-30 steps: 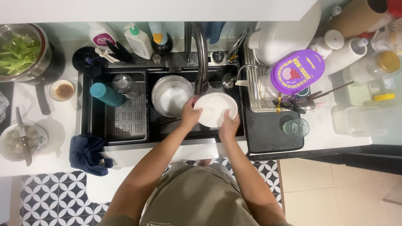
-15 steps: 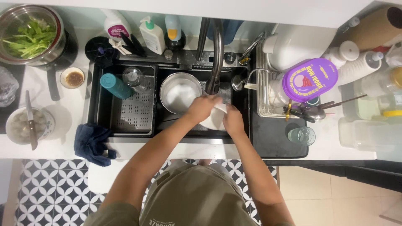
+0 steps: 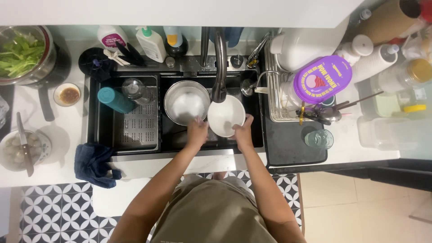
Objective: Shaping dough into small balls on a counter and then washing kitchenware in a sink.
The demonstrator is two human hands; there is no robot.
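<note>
I hold a white bowl (image 3: 226, 116) over the black sink (image 3: 256, 135), just below the curved faucet spout (image 3: 219, 67). My left hand (image 3: 197, 132) grips the bowl's left rim and my right hand (image 3: 243, 130) grips its right lower rim. The bowl's open side faces up toward me. A steel pot (image 3: 186, 102) with soapy water sits in the sink right beside the bowl, on its left.
A perforated tray (image 3: 135, 128) on the sink's left half carries a teal bottle (image 3: 115, 100) and a glass (image 3: 132, 88). A dish rack (image 3: 281, 96) with a purple lid (image 3: 322, 79) stands on the right, a glass (image 3: 318, 138) on the black mat. Blue cloth (image 3: 93, 163) hangs left. Soap bottles (image 3: 150, 42) line the back.
The white bowl was turned and tipped down into the sink half a second ago; now it is raised open side up under the faucet. The view shifted slightly.
</note>
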